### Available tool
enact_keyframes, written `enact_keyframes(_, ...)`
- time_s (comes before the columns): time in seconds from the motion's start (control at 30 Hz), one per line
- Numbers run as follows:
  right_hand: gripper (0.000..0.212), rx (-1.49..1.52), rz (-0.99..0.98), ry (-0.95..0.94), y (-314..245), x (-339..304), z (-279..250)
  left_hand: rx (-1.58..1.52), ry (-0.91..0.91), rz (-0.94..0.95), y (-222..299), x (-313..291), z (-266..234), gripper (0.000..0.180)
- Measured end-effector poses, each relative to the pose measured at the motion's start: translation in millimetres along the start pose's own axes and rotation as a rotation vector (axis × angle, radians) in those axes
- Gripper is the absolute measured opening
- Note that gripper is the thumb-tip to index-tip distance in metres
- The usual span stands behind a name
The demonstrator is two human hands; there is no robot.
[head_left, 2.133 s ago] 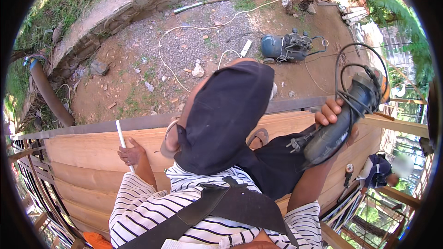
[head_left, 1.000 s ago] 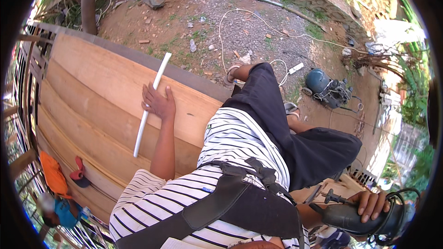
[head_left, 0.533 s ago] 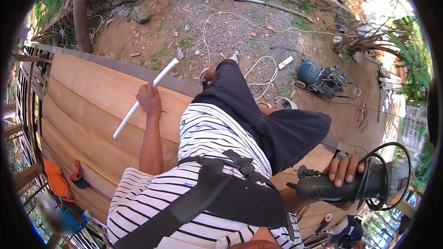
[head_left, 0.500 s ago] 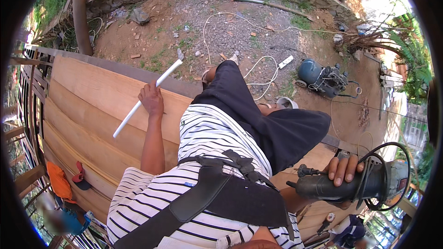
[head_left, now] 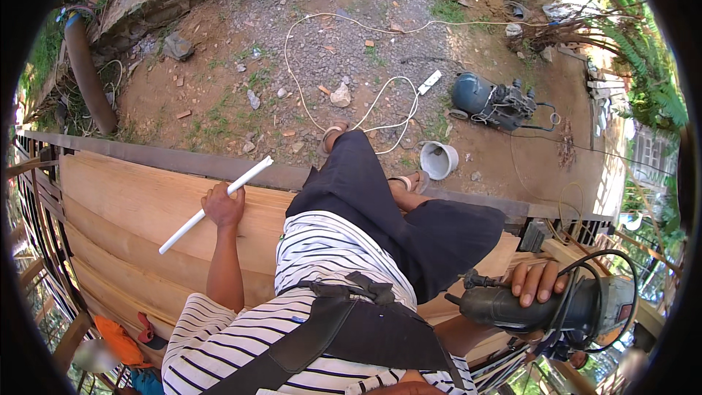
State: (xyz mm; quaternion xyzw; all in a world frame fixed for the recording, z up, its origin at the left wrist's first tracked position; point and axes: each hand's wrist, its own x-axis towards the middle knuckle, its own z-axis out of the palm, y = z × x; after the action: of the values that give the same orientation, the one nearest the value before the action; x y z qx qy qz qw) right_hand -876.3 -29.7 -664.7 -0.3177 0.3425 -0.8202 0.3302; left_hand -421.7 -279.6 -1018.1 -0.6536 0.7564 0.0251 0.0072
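My left hand (head_left: 222, 205) is closed round a slim white tube (head_left: 252, 175), perhaps plastic pipe, near its middle. The tube slants from upper right to lower left over wooden boards (head_left: 146, 183). At the right, my right hand (head_left: 539, 282) grips a dark, thick-bodied corded power tool (head_left: 490, 309), its fingers over the top. Loops of black cord hang round the tool's right end, where some orange shows. The cord's plug (head_left: 475, 279) lies along the body's upper side. Any disc or bit on the tool is hidden.
A blue air compressor (head_left: 474, 93) stands on the ground at the right. A white power strip (head_left: 430, 82) and its cable lie left of it. A white bucket (head_left: 439, 161) is close to my feet. An orange cloth (head_left: 117, 340) lies on the boards, lower left.
The view has shifted, so ground and boards sit differently in it. The white bucket shows more fully. Both hands keep their holds; the tube has dropped lower and left in the picture.
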Motion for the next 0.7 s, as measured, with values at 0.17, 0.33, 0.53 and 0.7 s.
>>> enact_keyframes(0.17, 0.075, -0.113, -0.02, -0.047, 25, 97, -2, 0.01, -0.072, -0.002, 4, 26, 0, 0.035)
enact_keyframes(0.33, 0.078, -0.147, -0.098, -0.026, 54, 206, 1, 0.049, -0.177, -0.02, 8, 48, -9, 0.036)
enact_keyframes(0.53, 0.077, -0.102, 0.012, 0.086, 146, 316, 3, 0.085, -0.656, -0.049, -29, 48, 30, 0.042)
enact_keyframes(0.7, 0.073, -0.043, 0.018, -0.003, 375, 388, -94, 0.066, -0.916, -0.159, -53, 187, 213, 0.044)
